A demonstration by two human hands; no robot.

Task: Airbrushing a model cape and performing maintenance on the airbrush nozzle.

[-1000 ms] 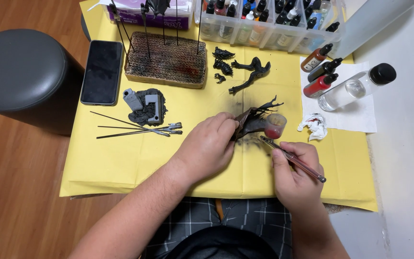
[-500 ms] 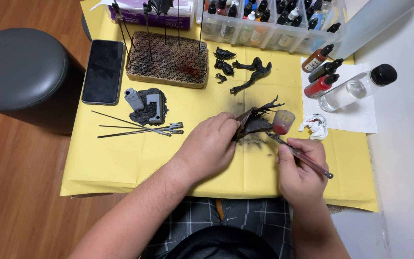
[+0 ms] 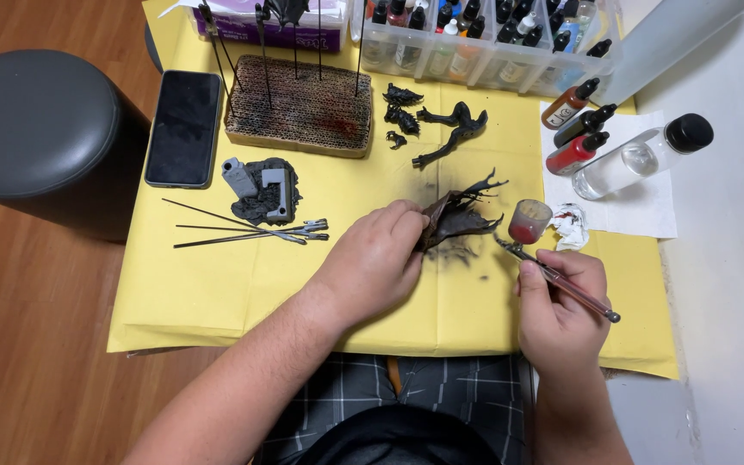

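Head view shows the left hand (image 3: 376,263) pinching a dark spiky winged miniature part (image 3: 461,215) above the yellow paper sheet (image 3: 217,284), right hand (image 3: 561,301) fingers curled around a slim airbrush (image 3: 553,275) aimed at it, brown tint only partly covering.

Support surface: white table (image 3: 725,284), covered by a yellow paper sheet (image 3: 217,284). Lying on the sheet: black phone (image 3: 184,127), corrugated cardboard block (image 3: 303,108), grey putty lump (image 3: 262,191), thin metal rods (image 3: 243,228), loose dark model parts (image 3: 441,129), clear bottle tray (image 3: 475,52). White paper towel (image 3: 639,202) at right carries dropper bottles (image 3: 577,129)
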